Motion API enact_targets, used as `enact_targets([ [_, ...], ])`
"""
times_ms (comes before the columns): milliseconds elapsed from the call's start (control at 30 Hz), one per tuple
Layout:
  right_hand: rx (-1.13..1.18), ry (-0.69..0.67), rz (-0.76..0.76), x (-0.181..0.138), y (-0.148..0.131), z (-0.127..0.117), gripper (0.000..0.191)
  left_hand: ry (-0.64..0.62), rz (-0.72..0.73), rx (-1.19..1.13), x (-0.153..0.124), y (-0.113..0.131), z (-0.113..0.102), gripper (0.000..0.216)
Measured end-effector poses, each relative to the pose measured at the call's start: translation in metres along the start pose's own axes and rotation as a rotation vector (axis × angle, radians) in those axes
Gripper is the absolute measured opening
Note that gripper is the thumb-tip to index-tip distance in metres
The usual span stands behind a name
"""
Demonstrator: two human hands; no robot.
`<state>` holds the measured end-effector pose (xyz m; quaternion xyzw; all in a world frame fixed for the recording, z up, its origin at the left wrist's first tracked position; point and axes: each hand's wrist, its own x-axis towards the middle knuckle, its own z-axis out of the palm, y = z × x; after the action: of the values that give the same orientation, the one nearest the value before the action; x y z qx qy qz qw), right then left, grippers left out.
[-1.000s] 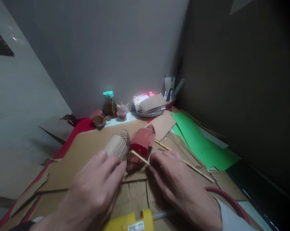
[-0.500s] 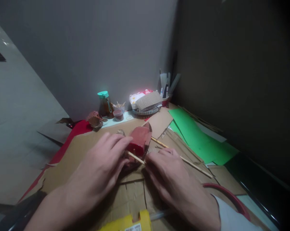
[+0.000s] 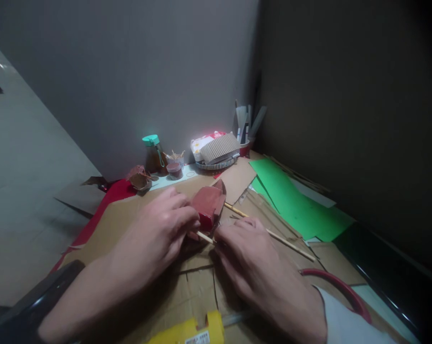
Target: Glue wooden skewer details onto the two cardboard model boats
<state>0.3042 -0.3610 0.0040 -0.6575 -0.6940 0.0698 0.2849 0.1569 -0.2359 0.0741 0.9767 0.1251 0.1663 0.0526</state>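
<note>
A small cardboard model with a red roof (image 3: 209,205) stands on brown cardboard sheets (image 3: 122,224) in the middle. My left hand (image 3: 154,239) lies over its left side, fingers curled around the model's corrugated part, which the hand hides. My right hand (image 3: 251,260) rests just right of the model and pinches a short thin wooden stick (image 3: 205,237) whose free end points toward my left fingers. A longer wooden skewer (image 3: 273,235) lies on the cardboard beyond my right hand.
A yellow glue gun (image 3: 190,330) lies at the near edge, a red cable (image 3: 330,286) curving to its right. Green paper sheets (image 3: 290,203) lie right. By the wall stand a teal-capped bottle (image 3: 152,153), small cups, a corrugated roll (image 3: 219,147) on a plate and a tool holder (image 3: 245,129).
My left hand has slid forward over the corrugated cardboard part, covering it and closing on the model. The right hand keeps its pinch on the short stick.
</note>
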Motion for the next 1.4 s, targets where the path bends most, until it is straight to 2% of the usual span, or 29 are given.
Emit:
enact_targets([
  [500,0.015,0.025,-0.013,0.0017,-0.0007,-0.0002,0.014,0.04,0.005,0.02,0.0017,0.0027,0.0024,0.026],
  [933,0.058,0.126,-0.04,0.0008,-0.0019,0.0034,0.014,0.065,0.024,0.054,0.0033,0.0049,0.0031,0.028],
  [1400,0.023,0.119,-0.039,0.0008,-0.0003,0.0068,0.014,0.066,0.027,0.076,0.003,0.0059,0.0053,0.03],
])
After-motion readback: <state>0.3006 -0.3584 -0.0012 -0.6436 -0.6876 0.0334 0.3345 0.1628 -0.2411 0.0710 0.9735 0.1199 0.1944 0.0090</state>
